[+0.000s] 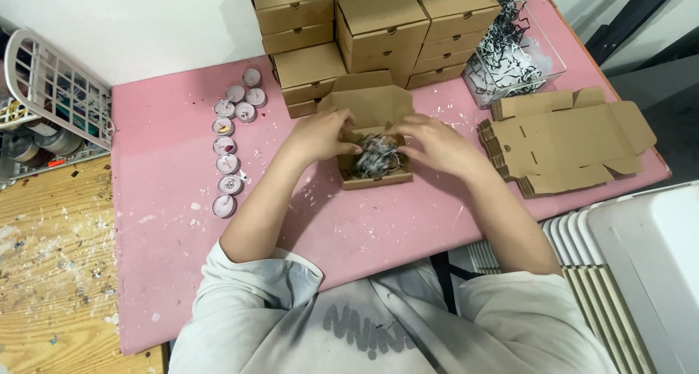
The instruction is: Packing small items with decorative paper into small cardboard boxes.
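A small open cardboard box (373,179) sits in the middle of the pink table (167,163), its lid (368,101) folded back. Black and white shredded paper (376,158) fills it. My left hand (320,135) rests on the box's left edge with its fingers in the paper. My right hand (433,142) presses on the paper from the right side. Whether either hand pinches any paper is hidden by the fingers.
Closed cardboard boxes (378,24) are stacked at the back. A clear tub of shredded paper (510,57) stands at the right, with flat unfolded boxes (568,141) beside it. Several small round candles (227,144) line the left. A white wire basket (54,90) stands far left.
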